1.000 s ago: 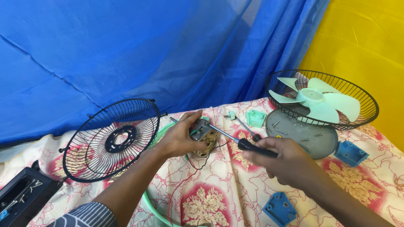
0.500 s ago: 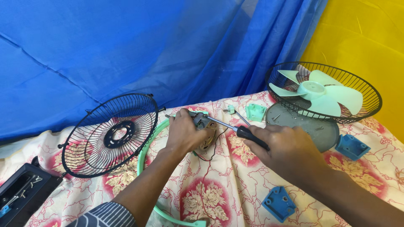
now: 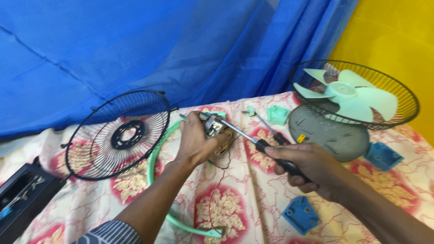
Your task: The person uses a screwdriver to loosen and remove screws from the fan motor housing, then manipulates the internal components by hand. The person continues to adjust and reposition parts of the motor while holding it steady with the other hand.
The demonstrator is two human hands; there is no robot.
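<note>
On the floral cloth [image 3: 253,203], centre: fan motor work.
Left hand [image 3: 195,141] grips the small motor [image 3: 218,129]; right hand [image 3: 304,166] clenches a screwdriver [image 3: 253,141], its tip at the motor.

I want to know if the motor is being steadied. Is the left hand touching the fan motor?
Touching. The head view shows the left hand wrapped around the fan motor, its fingers closed over the motor's near side with no gap.
</note>
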